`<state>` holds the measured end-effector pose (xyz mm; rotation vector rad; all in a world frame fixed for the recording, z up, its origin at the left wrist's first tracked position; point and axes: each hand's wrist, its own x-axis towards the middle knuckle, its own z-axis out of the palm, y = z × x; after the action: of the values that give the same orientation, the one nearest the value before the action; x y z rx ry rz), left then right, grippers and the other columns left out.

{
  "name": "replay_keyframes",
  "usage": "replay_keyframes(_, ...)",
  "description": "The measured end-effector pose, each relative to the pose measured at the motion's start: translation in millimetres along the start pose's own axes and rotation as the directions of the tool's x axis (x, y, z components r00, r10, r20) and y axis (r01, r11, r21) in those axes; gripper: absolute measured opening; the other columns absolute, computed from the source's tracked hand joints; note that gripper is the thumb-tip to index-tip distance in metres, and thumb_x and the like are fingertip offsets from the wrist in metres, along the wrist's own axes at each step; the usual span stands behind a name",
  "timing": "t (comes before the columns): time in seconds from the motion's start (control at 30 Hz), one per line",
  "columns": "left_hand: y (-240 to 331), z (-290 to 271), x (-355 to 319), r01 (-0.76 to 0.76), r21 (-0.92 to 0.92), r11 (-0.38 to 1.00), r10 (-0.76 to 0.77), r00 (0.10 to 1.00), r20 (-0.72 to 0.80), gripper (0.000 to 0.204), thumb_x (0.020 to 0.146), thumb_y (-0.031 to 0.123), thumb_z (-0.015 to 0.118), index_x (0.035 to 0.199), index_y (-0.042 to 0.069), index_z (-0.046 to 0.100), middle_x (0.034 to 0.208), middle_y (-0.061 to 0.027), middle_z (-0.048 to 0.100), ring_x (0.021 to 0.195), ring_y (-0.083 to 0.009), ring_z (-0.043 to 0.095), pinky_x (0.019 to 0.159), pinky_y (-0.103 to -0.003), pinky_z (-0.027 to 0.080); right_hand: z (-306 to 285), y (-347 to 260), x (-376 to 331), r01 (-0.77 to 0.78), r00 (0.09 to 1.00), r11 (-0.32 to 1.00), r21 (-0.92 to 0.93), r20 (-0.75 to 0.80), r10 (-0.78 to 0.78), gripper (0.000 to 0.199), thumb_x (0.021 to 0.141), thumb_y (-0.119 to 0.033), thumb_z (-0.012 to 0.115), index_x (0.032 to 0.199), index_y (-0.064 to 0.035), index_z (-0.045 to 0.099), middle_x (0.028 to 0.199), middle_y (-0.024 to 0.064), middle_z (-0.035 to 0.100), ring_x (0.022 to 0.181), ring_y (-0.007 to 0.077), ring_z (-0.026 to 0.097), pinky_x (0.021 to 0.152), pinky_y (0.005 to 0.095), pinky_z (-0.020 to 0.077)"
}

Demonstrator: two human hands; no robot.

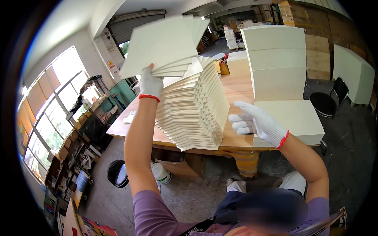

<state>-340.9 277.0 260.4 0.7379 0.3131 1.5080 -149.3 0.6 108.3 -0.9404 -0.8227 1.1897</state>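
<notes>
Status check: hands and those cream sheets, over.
Left hand gripping fanned cream sheets above the stack. Right hand open, empty, beside it. Nothing blocking.

A wooden table (pixel 236 88) bears cream board stacks (pixel 197 114) (one fanned).

A big pile of boards (pixel 197 114) sits on the table (pixel 236 88), with more stacks (pixel 277 63) to its right and a bin (pixel 117 173) down left
</notes>
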Motion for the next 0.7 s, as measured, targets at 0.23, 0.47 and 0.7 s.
replay_keyframes(0.23, -29, -12, -2, 0.027, 0.627, 0.779, -0.034, 0.999, 0.0, 0.03, 0.094, 0.013, 0.056, 0.119, -0.003, 0.056, 0.114, -0.0135, 0.062, 0.094, -0.022, 0.056, 0.082, -0.031, 0.048, -43, 15, -24, -0.06, 0.989, 0.997, 0.054, -0.135, 0.067, 0.046, 0.097, -0.038, 0.056, 0.135, -0.0127, 0.051, 0.116, 0.0173, 0.063, 0.086, 0.0202, 0.065, 0.073, 0.0334, 0.0554)
replay_keyframes(0.47, -31, -21, 20, 0.19, 0.39, 0.901, -0.161, 0.981, -0.106, 0.026, 0.093, 0.013, 0.056, 0.115, 0.0, 0.054, 0.11, -0.0161, 0.061, 0.1, -0.0253, 0.059, 0.079, -0.034, 0.049, -81, 32, -46, -0.049, 0.979, 0.992, 0.118, -0.19, 0.071, 0.044, 0.099, -0.036, 0.053, 0.132, -0.0084, 0.051, 0.111, 0.0191, 0.063, 0.083, 0.0209, 0.065, 0.069, 0.0338, 0.0561)
replay_keyframes(0.7, -24, -26, 37, 0.255, 0.273, 0.927, -0.27, 0.963, 0.019, 0.03, 0.097, 0.009, 0.051, 0.125, 0.001, 0.044, 0.132, -0.0233, 0.047, 0.122, -0.038, 0.05, 0.101, -0.046, 0.048, -98, 44, -60, -0.038, 0.972, 0.982, 0.184, -0.221, 0.079, 0.042, 0.098, -0.035, 0.055, 0.128, -0.0047, 0.051, 0.103, 0.018, 0.063, 0.078, 0.0219, 0.064, 0.064, 0.0322, 0.056)
